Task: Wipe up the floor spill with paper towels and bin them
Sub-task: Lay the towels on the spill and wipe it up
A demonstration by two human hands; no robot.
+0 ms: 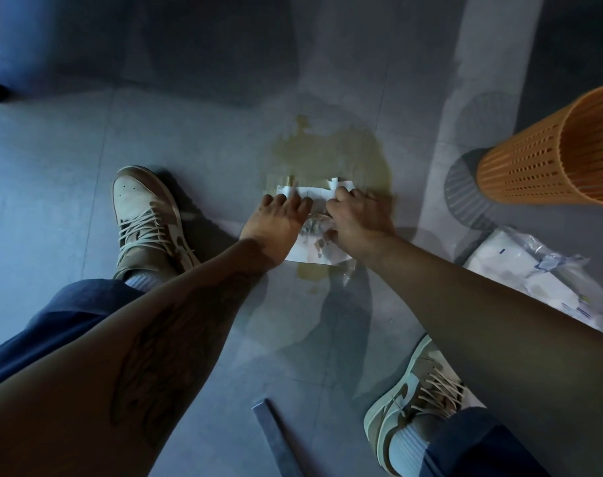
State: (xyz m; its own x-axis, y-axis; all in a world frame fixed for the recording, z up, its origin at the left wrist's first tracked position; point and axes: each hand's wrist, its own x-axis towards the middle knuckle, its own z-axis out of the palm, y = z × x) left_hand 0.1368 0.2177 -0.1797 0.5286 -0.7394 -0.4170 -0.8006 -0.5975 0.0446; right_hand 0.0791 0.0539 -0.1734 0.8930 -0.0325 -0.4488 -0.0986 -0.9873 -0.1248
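Note:
A yellowish-brown spill spreads over the grey floor tiles ahead of me. A white paper towel, stained and wet in places, lies flat on the spill's near edge. My left hand presses down on the towel's left part with its fingers spread. My right hand is on the towel's right part, fingers curled and gripping the paper. An orange perforated bin stands at the right, its opening facing me.
A plastic pack of paper towels lies on the floor at the right, below the bin. My two tan sneakers flank the spill. A thin metal strip lies near the bottom. A dark wall runs along the back.

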